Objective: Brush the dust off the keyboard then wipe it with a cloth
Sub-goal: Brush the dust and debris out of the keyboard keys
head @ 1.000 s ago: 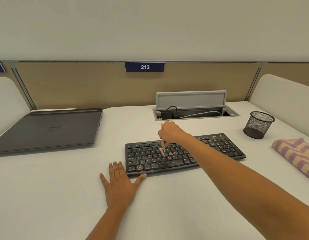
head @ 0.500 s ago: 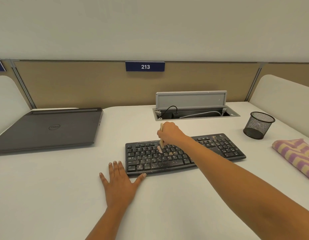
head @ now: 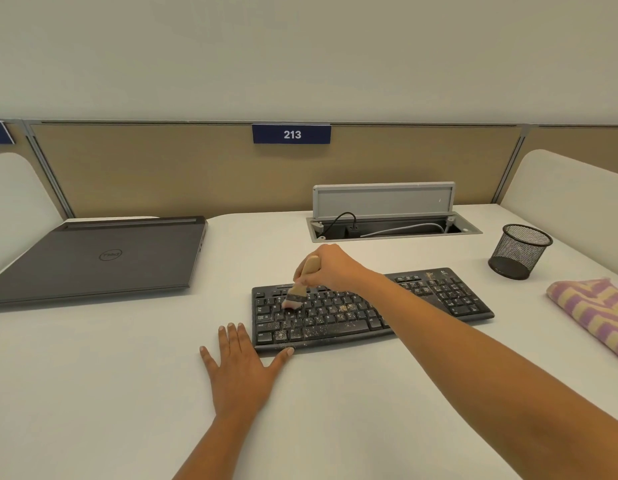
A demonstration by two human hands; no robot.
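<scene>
Small paintbrush (head: pixel 298 292): likely light, soft-bristled; right hand (head: pixel 330 268) is gripping its wooden handle. Left hand (head: pixel 241 372) is lying spread beside the rigid keyboard (head: pixel 439 299).

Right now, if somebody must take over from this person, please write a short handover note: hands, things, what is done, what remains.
Left hand: open, flat on the white desk, thumb tip at the front edge of the black dust-speckled keyboard.
Right hand: grips the small wooden-handled brush, bristles on the upper-left keys.
Purple-and-yellow striped cloth: lies at the desk's right, untouched.
Done: brushing begun.
Left: dust covers the middle and lower rows; finish brushing, then wipe with the cloth.
</scene>
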